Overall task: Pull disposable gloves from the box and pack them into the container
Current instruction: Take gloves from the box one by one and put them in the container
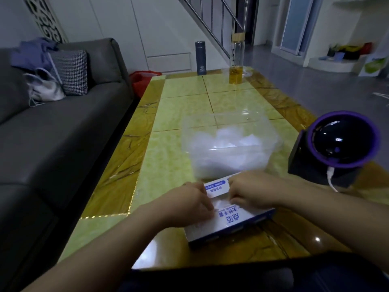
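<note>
A white and blue glove box (229,223) lies flat on the near part of the table, its flap (216,187) raised at the far side. My left hand (190,204) rests on the box's left part, fingers curled at the opening. My right hand (252,191) is over the opening, fingers bent down and pinching thin clear glove film (221,202). Just beyond the box stands a clear plastic container (229,142) holding a heap of crumpled translucent gloves (226,144).
A black device with a purple-rimmed dome (336,144) and a white cable stands at the right edge. A dark flask (201,57) and a glass bottle (236,60) with yellow liquid stand at the table's far end. A grey sofa (52,127) runs along the left.
</note>
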Action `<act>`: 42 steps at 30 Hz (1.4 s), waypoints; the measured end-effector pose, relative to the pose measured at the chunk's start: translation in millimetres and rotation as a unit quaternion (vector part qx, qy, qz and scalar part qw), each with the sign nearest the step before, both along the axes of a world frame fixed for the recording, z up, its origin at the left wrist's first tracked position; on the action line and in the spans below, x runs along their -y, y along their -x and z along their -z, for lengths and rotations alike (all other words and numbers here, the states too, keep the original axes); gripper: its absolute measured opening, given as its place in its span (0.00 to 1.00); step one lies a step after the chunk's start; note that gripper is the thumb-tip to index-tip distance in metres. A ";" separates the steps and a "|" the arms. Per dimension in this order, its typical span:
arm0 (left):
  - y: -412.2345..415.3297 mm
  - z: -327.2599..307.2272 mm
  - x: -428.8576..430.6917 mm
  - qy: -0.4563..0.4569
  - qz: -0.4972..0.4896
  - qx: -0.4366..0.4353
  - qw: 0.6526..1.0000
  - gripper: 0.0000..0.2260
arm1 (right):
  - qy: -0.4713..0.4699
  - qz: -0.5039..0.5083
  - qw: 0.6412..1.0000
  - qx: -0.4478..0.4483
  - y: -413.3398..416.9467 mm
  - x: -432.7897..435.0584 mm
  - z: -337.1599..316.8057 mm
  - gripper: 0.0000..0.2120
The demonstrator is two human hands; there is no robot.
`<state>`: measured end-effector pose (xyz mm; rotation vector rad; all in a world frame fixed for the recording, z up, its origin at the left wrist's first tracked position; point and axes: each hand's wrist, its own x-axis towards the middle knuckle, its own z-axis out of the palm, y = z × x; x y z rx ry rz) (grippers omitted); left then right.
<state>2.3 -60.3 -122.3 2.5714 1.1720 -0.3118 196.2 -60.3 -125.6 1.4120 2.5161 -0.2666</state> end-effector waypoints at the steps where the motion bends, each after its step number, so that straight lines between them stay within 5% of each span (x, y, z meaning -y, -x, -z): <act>1: -2.2 4.4 2.3 -0.016 0.020 -0.034 0.999 0.13 | 0.008 0.005 1.000 0.004 0.2 -3.7 2.7 0.12; 6: -0.8 12.0 9.1 -0.019 0.022 -0.061 0.998 0.15 | 0.004 -0.012 1.000 -0.013 11.0 -8.4 3.5 0.02; 14: 5.2 20.6 8.4 -0.009 -0.005 0.002 1.000 0.19 | -0.026 -0.072 0.997 0.033 22.2 -7.0 7.8 0.08; 21: 8.1 28.3 4.3 0.005 -0.052 0.069 0.996 0.34 | -0.082 -0.072 0.994 -0.003 7.1 3.7 -9.1 0.05; 27: 8.2 27.3 1.9 0.015 -0.055 0.070 0.996 0.35 | -0.166 -0.045 0.983 -0.056 1.2 17.0 -27.2 0.05; 31: 7.1 27.7 0.6 0.017 -0.055 0.066 0.996 0.34 | -0.122 0.049 0.983 -0.131 -7.3 19.7 -20.5 0.05; 34: 6.1 28.6 -0.4 0.018 -0.050 0.065 0.996 0.34 | -0.036 0.076 0.979 -0.187 -2.2 22.2 -17.9 0.16; 42: 7.6 31.6 -2.7 0.020 -0.052 0.073 0.996 0.32 | -0.061 0.040 0.994 -0.077 37.3 26.0 -13.6 0.06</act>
